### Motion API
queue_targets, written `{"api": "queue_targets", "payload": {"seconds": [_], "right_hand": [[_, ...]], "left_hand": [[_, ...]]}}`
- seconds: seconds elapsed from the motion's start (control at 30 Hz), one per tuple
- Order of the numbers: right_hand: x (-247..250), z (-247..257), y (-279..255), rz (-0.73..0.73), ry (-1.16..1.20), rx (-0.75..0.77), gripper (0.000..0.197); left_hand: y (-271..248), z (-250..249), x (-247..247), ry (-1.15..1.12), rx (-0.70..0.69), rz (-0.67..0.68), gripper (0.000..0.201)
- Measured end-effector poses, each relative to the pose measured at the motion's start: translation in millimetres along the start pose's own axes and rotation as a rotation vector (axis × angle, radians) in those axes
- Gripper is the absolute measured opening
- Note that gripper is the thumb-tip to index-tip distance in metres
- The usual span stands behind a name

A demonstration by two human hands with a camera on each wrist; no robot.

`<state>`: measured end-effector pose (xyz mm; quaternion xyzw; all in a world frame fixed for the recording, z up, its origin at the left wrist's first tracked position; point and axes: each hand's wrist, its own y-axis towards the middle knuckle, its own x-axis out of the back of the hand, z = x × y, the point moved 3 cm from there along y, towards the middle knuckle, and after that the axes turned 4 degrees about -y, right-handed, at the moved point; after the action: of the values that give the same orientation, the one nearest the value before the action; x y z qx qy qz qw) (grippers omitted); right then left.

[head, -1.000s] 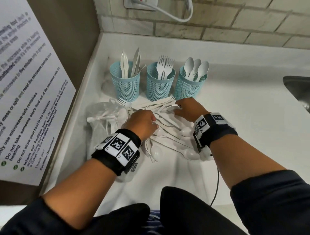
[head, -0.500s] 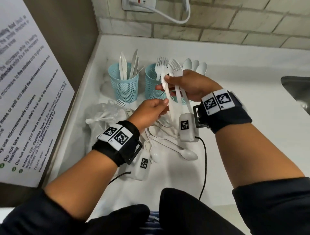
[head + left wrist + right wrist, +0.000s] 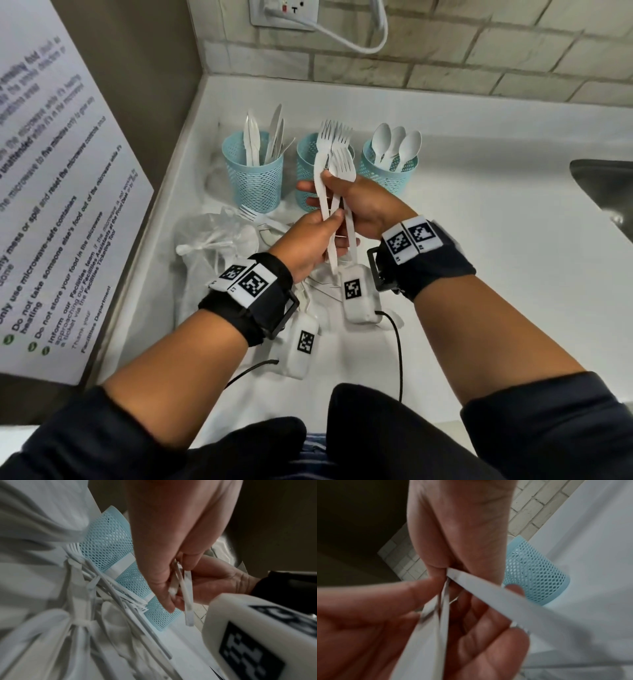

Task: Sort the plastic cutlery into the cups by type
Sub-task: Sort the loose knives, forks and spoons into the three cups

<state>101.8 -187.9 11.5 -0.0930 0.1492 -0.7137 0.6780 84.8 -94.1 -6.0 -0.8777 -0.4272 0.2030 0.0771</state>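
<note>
Three teal mesh cups stand in a row at the back: the knife cup (image 3: 253, 181), the fork cup (image 3: 306, 161) and the spoon cup (image 3: 387, 176). Both hands hold a bunch of white forks (image 3: 337, 161) upright, tines up, just in front of the fork cup. My right hand (image 3: 323, 187) grips the handles high up, thumb on top. Lower on the same handles (image 3: 187, 601), my left hand (image 3: 334, 228) pinches them. Loose white cutlery (image 3: 106, 588) lies on the counter under the hands, a lone fork (image 3: 253, 216) beside it. In the right wrist view the handles (image 3: 471, 582) cross between both hands' fingers.
A crumpled clear plastic bag (image 3: 205, 240) lies left of the loose cutlery. A printed notice (image 3: 68, 205) leans along the left wall. A steel sink (image 3: 609, 192) starts at the right edge. A socket with a white cable (image 3: 284, 13) is on the brick wall behind.
Both hands left the pile on the counter and rose with a bunch of forks. Over the last half second the left hand closed round the handles under the right hand.
</note>
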Motion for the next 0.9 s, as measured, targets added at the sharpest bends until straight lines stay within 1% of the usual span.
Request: {"api": "queue_targets", "payload": {"seconds": [0.1, 0.2, 0.23, 0.3, 0.37, 0.43, 0.5, 0.53, 0.6, 0.7, 0.77, 0.83, 0.9], "right_hand": [[-4.2, 0.7, -0.8, -0.031, 0.040, 0.023, 0.023], [-1.0, 0.6, -1.1, -0.056, 0.070, 0.001, 0.020], [1.4, 0.8, -0.9, -0.077, 0.041, -0.004, 0.019], [7.7, 3.3, -0.2, -0.154, -0.096, 0.017, 0.019], [15.8, 9.5, 1.3, -0.296, -0.264, 0.105, 0.017], [25.2, 17.6, 3.8, -0.453, -0.385, 0.233, 0.019], [31.3, 25.1, 5.9, -0.532, -0.430, 0.324, 0.024], [33.1, 29.7, 5.3, -0.560, -0.428, 0.353, 0.025], [36.8, 42.9, 2.5, -0.640, -0.377, 0.427, 0.022], [45.4, 70.0, -7.4, -0.860, -0.240, 0.579, 0.020], [49.1, 83.9, -13.9, -0.967, -0.166, 0.672, 0.018], [47.8, 91.2, -17.7, -1.014, -0.144, 0.743, 0.015], [44.6, 90.4, -16.7, -1.015, -0.159, 0.763, 0.013]], "left_hand": [[-0.6, -0.3, 0.7, -0.002, 0.018, -0.035, 0.027], [-0.5, -2.3, 4.3, -0.030, 0.021, -0.083, 0.028], [-0.3, -3.1, 5.7, -0.041, 0.017, -0.098, 0.027], [0.6, -4.3, 9.3, -0.045, -0.001, -0.140, 0.025], [0.9, -4.8, 13.6, -0.033, -0.021, -0.179, 0.024], [1.8, -3.9, 16.9, -0.027, -0.036, -0.195, 0.023], [2.3, -3.6, 18.4, -0.026, -0.037, -0.193, 0.025], [2.4, -4.0, 18.7, -0.033, -0.032, -0.195, 0.027], [2.1, -5.2, 19.7, -0.075, -0.019, -0.208, 0.028], [0.9, -5.9, 21.6, -0.122, -0.007, -0.213, 0.026], [0.3, -5.6, 23.3, -0.127, -0.002, -0.220, 0.026], [0.1, -5.2, 24.6, -0.120, 0.000, -0.230, 0.024], [0.2, -4.6, 25.1, -0.101, 0.001, -0.241, 0.022]]}}
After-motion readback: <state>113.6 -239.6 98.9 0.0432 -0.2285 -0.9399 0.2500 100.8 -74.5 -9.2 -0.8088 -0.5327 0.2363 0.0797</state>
